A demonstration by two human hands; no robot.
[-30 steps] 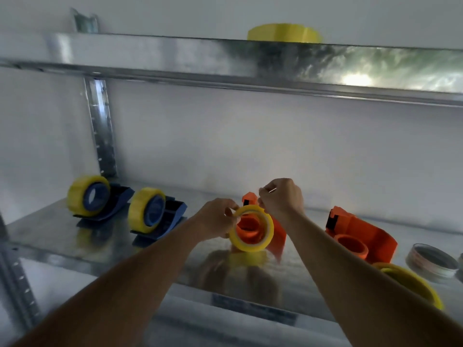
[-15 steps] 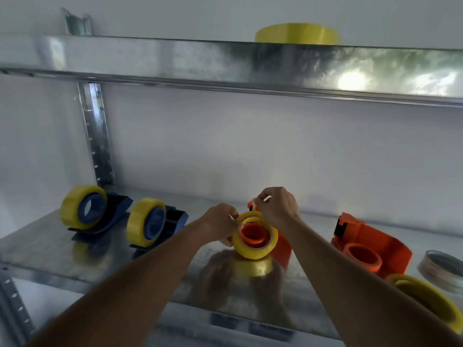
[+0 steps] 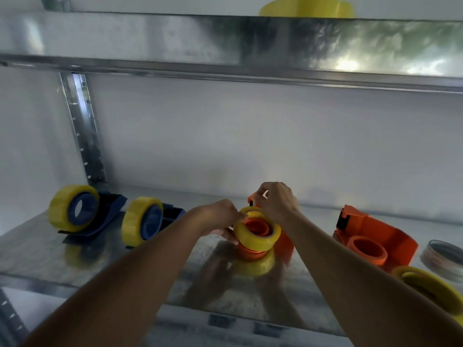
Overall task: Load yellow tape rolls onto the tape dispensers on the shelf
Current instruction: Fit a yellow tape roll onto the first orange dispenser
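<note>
A yellow tape roll [image 3: 253, 237] sits over the hub of an orange dispenser [image 3: 283, 242] in the middle of the metal shelf [image 3: 37, 256]. My left hand [image 3: 220, 217] grips the roll's left rim. My right hand [image 3: 276, 200] pinches something small, likely the tape end, above the dispenser's far tip. Two blue dispensers [image 3: 110, 211] [image 3: 170, 215] at the left each carry a yellow roll [image 3: 61, 209] [image 3: 136, 220]. Another orange dispenser [image 3: 375, 234] at the right has a bare hub. A loose yellow roll [image 3: 428, 289] lies at the front right.
A clear tape roll [image 3: 443, 256] lies flat at the far right. One more yellow roll [image 3: 308, 6] stands on the upper shelf [image 3: 175, 38]. A perforated steel upright [image 3: 82, 128] rises at the back left. A white wall closes the back.
The roll has gone from being held upright in front of the orange dispenser down onto its hub. Both hands moved with it, and my view came closer.
</note>
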